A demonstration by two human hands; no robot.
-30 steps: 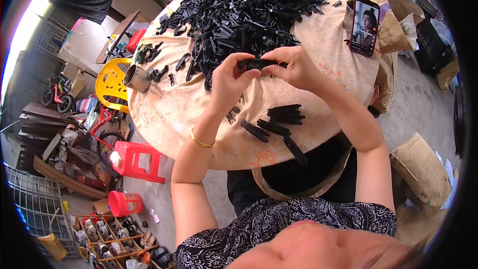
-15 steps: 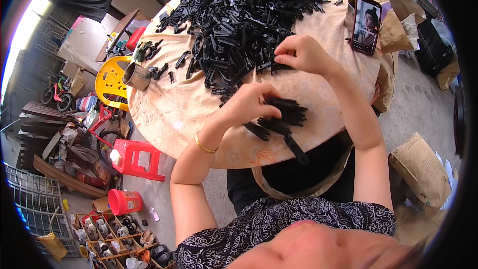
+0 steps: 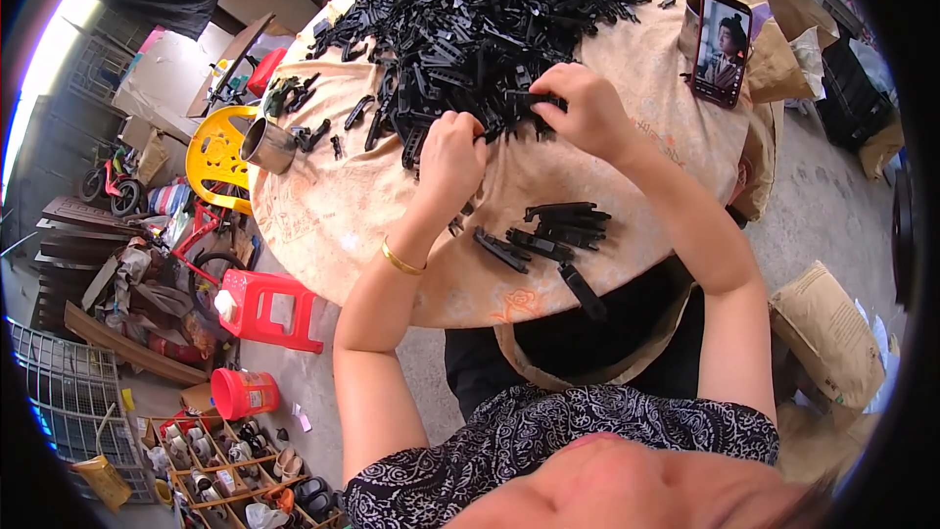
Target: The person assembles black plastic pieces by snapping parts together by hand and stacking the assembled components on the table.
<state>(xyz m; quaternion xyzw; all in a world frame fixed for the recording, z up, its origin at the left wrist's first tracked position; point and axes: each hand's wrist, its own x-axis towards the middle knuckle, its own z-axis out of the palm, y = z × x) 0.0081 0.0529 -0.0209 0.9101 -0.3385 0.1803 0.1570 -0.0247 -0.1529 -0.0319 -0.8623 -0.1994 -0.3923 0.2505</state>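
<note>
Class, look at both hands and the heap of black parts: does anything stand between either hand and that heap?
Nothing visible does. The left hand and right hand are both at the near edge of the heap; the left-side metal cup and the phone stand off to the sides.

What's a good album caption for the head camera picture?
Fingers at a heap of black parts on a cloth-covered table.

White glare burned out the left rim, fringed with blue. I worked in bright, soft light: faint shadows creased the tablecloth [image 3: 313, 201], deep shadow pooled under its near edge, and glints picked out the black plastic pieces [image 3: 460, 49]. Fisheye distortion bowed the wire grid [image 3: 64, 367]; black vignetting swallowed my view's corners.
</note>
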